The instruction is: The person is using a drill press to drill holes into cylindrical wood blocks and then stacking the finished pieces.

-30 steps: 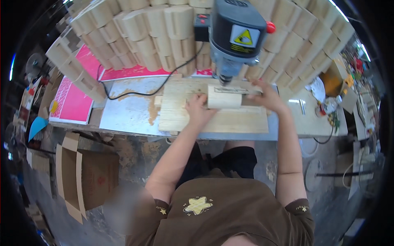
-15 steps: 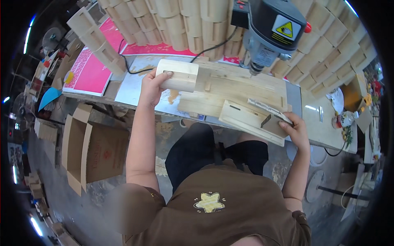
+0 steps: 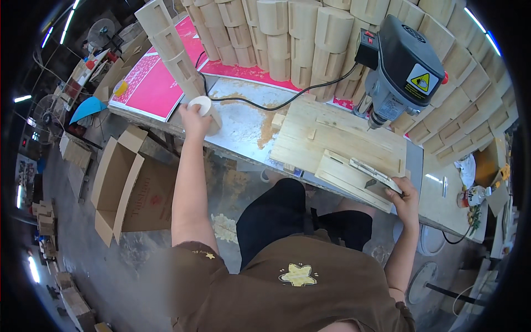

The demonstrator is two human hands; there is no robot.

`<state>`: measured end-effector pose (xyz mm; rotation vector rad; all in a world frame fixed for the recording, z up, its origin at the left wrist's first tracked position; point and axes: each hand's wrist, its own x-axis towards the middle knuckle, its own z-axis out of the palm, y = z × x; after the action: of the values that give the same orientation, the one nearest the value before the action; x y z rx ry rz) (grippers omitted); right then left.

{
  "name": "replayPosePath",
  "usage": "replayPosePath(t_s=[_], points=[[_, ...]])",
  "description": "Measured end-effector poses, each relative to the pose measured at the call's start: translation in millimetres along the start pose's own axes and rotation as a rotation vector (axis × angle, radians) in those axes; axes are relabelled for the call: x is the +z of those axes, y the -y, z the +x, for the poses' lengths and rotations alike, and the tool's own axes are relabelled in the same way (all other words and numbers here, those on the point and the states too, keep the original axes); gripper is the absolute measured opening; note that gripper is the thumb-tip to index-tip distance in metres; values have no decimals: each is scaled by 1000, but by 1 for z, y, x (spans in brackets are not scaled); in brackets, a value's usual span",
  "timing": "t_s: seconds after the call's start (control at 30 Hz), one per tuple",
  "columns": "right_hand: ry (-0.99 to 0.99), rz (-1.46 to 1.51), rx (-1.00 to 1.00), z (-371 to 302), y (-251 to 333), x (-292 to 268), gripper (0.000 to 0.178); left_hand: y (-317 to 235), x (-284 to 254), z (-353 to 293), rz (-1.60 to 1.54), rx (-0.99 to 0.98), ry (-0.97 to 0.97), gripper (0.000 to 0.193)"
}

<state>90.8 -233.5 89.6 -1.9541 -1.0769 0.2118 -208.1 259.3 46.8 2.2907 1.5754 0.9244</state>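
Note:
My left hand (image 3: 194, 120) grips a pale wooden cylinder (image 3: 214, 123) that stands on end at the bench's left part, its round top facing up. Fingers wrap over its upper rim. On the right, my right hand (image 3: 405, 200) is closed on a slim tool (image 3: 376, 174) with a light bar and a dark, flat piece; its exact kind I cannot tell. Under the tool lies a long grooved wooden piece (image 3: 345, 176), slanting along the front edge of a wooden board (image 3: 287, 138). A small drill press (image 3: 404, 77) rises behind that board, its bit above the board's far right part.
Slotted wooden cylinders (image 3: 276, 50) stand stacked along the back and right. A black cable (image 3: 310, 88) crosses the bench. Sawdust lies on the white sheet (image 3: 238, 130), beside a pink sheet (image 3: 152, 91). An open cardboard box (image 3: 146, 193) sits on the floor at left.
My left hand has carried the wooden cylinder left, off the board, and turned it from lying sideways to upright. My right hand keeps the slim tool over the grooved piece. The view has shifted.

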Motion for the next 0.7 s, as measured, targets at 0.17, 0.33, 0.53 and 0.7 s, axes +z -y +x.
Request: replayPosePath(t_s=[0.17,0.33,0.53,0.7], points=[[-29,-42,0,-3,0,-7,25,3,23,19,-22,77,-112,53],[-15,-64,136,-20,-6,-12,27,53,68,55,-105,83,-28,47],[-27,-41,-150,2,-12,11,32,147,40,92,26,295,-61,52],[-97,-90,-104,-16,-22,-4,32,-32,31,39,157,211,-246,65]])
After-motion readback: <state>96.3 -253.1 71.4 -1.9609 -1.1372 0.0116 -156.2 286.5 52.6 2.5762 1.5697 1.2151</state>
